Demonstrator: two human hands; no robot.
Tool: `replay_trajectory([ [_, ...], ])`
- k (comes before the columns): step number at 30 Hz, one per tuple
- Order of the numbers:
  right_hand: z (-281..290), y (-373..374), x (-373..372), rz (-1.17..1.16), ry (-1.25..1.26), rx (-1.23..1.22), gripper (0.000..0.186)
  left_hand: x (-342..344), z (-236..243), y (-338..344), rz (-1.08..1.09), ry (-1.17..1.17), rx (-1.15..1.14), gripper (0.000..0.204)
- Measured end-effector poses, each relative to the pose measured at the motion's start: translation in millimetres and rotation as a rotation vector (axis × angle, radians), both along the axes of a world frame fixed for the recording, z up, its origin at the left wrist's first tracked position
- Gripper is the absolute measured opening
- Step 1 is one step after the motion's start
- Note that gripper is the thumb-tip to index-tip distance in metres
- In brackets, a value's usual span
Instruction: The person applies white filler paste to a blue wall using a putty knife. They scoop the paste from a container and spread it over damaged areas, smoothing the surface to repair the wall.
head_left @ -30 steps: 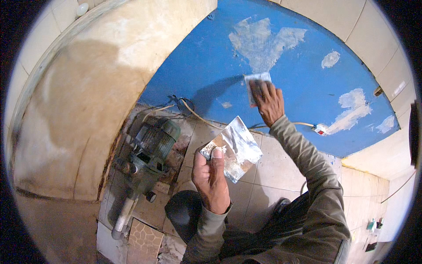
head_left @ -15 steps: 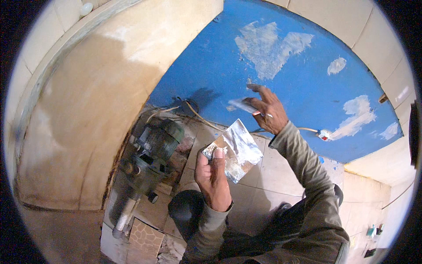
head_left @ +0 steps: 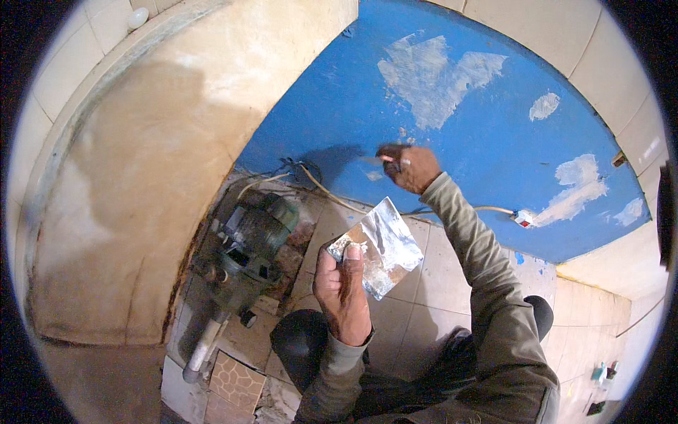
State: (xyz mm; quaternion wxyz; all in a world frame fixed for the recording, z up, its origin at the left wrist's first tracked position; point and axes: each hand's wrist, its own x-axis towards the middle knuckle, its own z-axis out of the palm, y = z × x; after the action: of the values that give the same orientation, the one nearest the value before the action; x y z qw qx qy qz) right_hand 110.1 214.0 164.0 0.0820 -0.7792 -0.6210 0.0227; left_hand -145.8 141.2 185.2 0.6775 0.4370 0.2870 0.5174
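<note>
My left hand (head_left: pixel 342 297) grips a flat square plate (head_left: pixel 404 272) by its near left corner, thumb on top. White putty (head_left: pixel 388 237) is smeared over the plate's face. Past it, my right hand (head_left: pixel 415 169) is closed round what looks like a putty knife (head_left: pixel 370 161), its thin blade blurred and pointing left. That blade is at the lower part of a blue wall (head_left: pixel 318 106), near a small pale spot; whether it touches the wall I cannot tell. Rough white putty patches (head_left: pixel 431 85) cover parts of the wall above and to the right.
An old green electric water pump (head_left: pixel 258 230) stands at left, with a white pipe (head_left: pixel 205 346) below it. A pale cable (head_left: pixel 325 189) runs along the wall's foot. A white socket block (head_left: pixel 523 218) lies at right. A stained beige wall (head_left: pixel 141 191) rises at left.
My right hand has turned and moved slightly left and down, its fingers now closed round the knife's handle. The plate in my left hand has hardly moved.
</note>
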Motion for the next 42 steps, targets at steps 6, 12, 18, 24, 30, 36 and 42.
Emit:
replay_trajectory([
  [6,-16.1,-11.9,10.8,0.267,0.066,0.423,0.025,3.0,3.2,-0.9,0.006,-0.001,0.027,0.019],
  [12,25.9,-16.3,-16.5,0.168,-0.575,0.607,0.065,-0.7,0.2,-0.3,0.034,0.058,0.012,0.018],
  [18,17.4,11.6,54.6,0.178,-1.162,0.351,0.06,1.6,1.4,-1.6,0.016,0.02,0.027,0.018],
  [24,-39.1,-46.1,69.2,0.112,-1.116,0.068,0.071,-3.1,-0.7,-1.3,0.001,0.034,0.011,0.018],
  [30,0.9,-29.3,24.4,0.227,-0.995,0.329,0.064,-6.2,-2.8,1.7,-0.03,-0.004,-0.007,0.017],
  [36,34.6,37.6,18.6,0.048,-1.096,0.4,0.056,2.6,-3.4,-1.0,-0.004,-0.022,0.001,0.016],
  [42,-57.1,-42.6,53.3,0.134,-0.945,0.14,0.053,-2.6,3.5,-2.2,0.004,0.052,-0.016,0.017],
])
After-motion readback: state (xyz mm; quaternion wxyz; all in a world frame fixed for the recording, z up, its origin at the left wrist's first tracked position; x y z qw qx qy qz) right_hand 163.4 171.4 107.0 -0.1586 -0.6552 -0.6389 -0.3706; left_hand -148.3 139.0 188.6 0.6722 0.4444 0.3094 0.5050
